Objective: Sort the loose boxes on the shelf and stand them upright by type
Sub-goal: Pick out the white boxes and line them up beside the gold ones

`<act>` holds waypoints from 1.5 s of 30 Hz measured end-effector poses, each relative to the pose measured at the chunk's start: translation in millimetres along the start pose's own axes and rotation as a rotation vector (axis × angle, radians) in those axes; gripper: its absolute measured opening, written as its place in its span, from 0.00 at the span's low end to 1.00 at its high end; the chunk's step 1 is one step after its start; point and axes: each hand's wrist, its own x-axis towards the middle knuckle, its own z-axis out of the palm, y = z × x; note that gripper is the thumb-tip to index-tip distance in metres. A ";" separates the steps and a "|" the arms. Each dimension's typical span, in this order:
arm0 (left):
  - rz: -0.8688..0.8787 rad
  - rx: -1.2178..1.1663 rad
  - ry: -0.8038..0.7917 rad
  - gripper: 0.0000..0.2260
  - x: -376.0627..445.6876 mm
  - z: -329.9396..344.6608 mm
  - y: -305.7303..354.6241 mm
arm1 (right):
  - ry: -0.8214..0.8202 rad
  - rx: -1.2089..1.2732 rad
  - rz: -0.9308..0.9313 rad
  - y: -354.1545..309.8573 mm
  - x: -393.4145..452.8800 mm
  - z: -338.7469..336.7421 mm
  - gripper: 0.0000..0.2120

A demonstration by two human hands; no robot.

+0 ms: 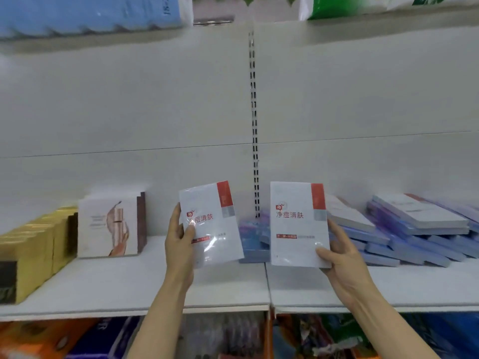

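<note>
Head cam shows two matching white boxes held up face-on, just above the white shelf [134, 286]. Each one is flat and glossy with a red strip and a grey patch down the upper right edge, a small red logo, red lettering across the middle and a thin red bar lower down. The left hand [180, 238] grips the left white box [211, 224] by its left edge, thumb on the front, and that box leans a bit to the left. The right hand [342, 263] holds the right white box [298, 225] at its lower right corner, thumb across the front, box pretty much straight up. Behind the right white box sits a messy pile of blue boxes [404, 244] lying flat on the shelf, a couple white-topped. Left of the left white box, cream boxes [108, 226] with a copper-coloured picture stand upright, yellow boxes [36, 252] beyond them.
</note>
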 end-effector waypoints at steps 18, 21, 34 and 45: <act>-0.038 0.102 -0.029 0.31 102.6 -123.2 -27.3 | -0.037 -0.021 0.018 101.9 2.7 172.1 0.31; -0.029 0.105 -0.034 0.30 115.8 -116.7 -37.2 | -0.064 -0.042 0.019 111.0 15.7 180.4 0.34; -0.036 0.244 0.019 0.29 168.5 -98.8 -70.1 | 0.009 -0.133 0.003 162.6 45.2 227.0 0.34; 0.458 0.797 -0.389 0.32 176.3 -118.0 -62.2 | 0.131 -0.376 -0.128 198.8 65.0 280.3 0.32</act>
